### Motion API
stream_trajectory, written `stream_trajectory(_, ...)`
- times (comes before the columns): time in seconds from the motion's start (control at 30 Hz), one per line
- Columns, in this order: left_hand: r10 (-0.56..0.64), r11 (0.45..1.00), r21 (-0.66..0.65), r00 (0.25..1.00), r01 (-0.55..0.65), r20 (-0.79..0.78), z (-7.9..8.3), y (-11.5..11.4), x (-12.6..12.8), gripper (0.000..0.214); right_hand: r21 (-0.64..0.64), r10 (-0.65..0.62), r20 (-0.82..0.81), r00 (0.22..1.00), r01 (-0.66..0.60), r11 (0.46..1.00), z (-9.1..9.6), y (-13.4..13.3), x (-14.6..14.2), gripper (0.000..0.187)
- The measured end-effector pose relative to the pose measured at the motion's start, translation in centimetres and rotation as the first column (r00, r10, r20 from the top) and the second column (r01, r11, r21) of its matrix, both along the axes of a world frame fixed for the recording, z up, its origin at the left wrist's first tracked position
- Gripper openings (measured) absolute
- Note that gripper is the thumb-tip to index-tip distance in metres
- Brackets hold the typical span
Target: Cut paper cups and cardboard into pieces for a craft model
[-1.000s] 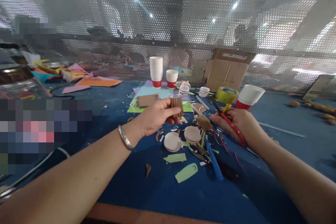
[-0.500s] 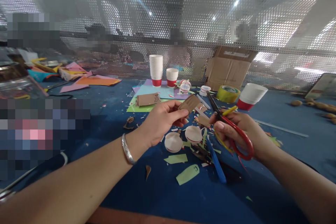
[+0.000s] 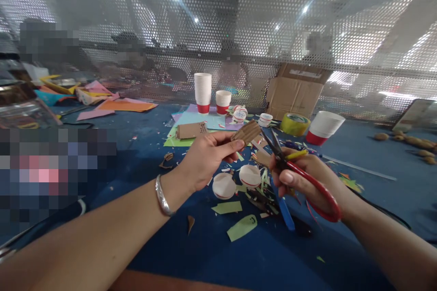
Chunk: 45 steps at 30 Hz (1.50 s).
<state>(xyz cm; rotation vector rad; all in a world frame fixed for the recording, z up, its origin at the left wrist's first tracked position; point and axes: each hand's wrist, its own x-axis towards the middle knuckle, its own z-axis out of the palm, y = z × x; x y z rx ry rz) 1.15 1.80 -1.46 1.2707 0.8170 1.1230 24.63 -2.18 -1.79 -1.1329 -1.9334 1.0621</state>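
Between thumb and fingers, my left hand (image 3: 218, 154) pinches a small piece of corrugated cardboard (image 3: 246, 132), ridged side showing. My right hand (image 3: 300, 173) grips red-handled scissors (image 3: 319, 186), whose dark blades (image 3: 272, 143) are parted and point toward the cardboard's right end without touching it. A short yellow piece (image 3: 296, 154) shows at the scissors' handle. Below the hands lie two white cut cup bottoms (image 3: 224, 186), pale green paper pieces (image 3: 241, 228) and a blue-handled tool (image 3: 287, 213), its other end hidden under scraps and my right hand.
Stacked paper cups (image 3: 203, 93) and a cardboard stack (image 3: 191, 130) stand beyond my left hand on coloured paper. Yellow tape (image 3: 295, 124), more cups (image 3: 325, 126) and a cardboard box (image 3: 296, 91) are at the back right. Behind rises a perforated metal screen (image 3: 218, 13).
The scissors have opened, and their blades have swung nearer the cardboard. My left hand has tilted the cardboard so that its ridges show more. The view has shifted slightly.
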Motion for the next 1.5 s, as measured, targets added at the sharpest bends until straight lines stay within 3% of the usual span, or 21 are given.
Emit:
stream_trajectory(0.13,0.001,1.0,0.011,1.0,-0.001,-0.002,0.0,0.1,0.1,0.011,0.036,-0.097,0.168,0.981,0.093,0.995,0.0,0.0,-0.3,0.043)
stream_trajectory(0.33,0.068,0.996,0.051,0.995,-0.071,0.067,0.1,-0.1,0.3,0.014,0.042,-0.128,0.2,0.971,0.122,0.992,-0.1,0.0,-0.5,0.037)
stream_trajectory(0.63,-0.051,0.998,0.023,0.993,0.054,-0.104,-0.2,-1.3,1.3,0.015,0.08,-0.093,0.201,0.975,0.078,0.994,0.1,-0.3,-0.6,0.033)
stream_trajectory(1.0,-0.119,0.993,-0.015,0.991,0.118,-0.055,-0.3,-1.2,1.2,0.013,0.141,-0.113,0.209,0.971,0.084,0.986,0.3,-0.6,-1.0,0.038)
stream_trajectory(1.5,-0.187,0.981,-0.052,0.982,0.186,-0.024,0.0,-1.5,1.1,0.008,0.186,-0.233,0.226,0.946,0.193,0.963,0.5,-1.0,-1.5,0.041)
